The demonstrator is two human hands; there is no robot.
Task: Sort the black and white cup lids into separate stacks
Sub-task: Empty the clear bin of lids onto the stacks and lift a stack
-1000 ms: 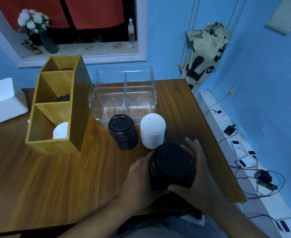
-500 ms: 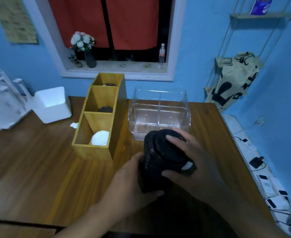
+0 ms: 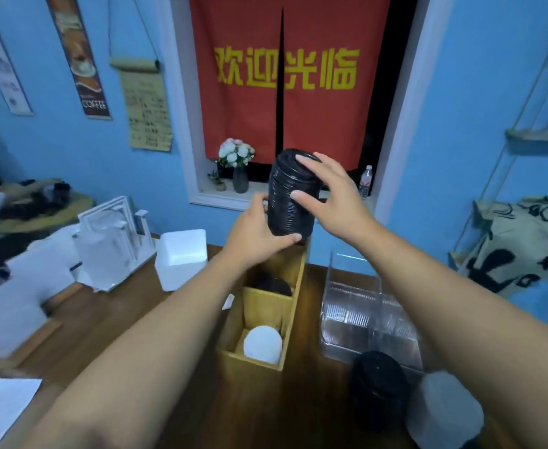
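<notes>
At the left of the wooden table (image 3: 97,322), a white box (image 3: 182,257) stands apart from the work.

Left hand (image 3: 256,228): curled under and round the foot of a tall stack of black lids (image 3: 290,196), cupping its lowest rims.

Below it is the wooden organiser (image 3: 250,362), with three compartments in a row. White lids (image 3: 263,343) lie in the nearest and dark lids (image 3: 274,283) in the middle one. The contents of the farthest cannot be told.

The held stack hangs in the air, slightly tilted, above the organiser's far end. It touches neither wood nor table.

Right hand (image 3: 334,196): fingers laid over the top lid, thumb pressed to the stack's side, so the column is clamped from both ends.

Handling, as judged: these are thin nested plastic lids, light as a whole, each fairly stiff at the rim yet springy. Only friction holds the ribbed column together, so it would likely shear or fan apart if taken by the middle alone. The sound hold is the one shown: one hand beneath, one above, pressure along the axis, no hard squeeze on the sides.

Further right stands a clear plastic bin (image 3: 363,312) with a divider. In front of it are a second black stack (image 3: 377,384) and, just beside that, a white stack (image 3: 444,413), both on the table.
</notes>
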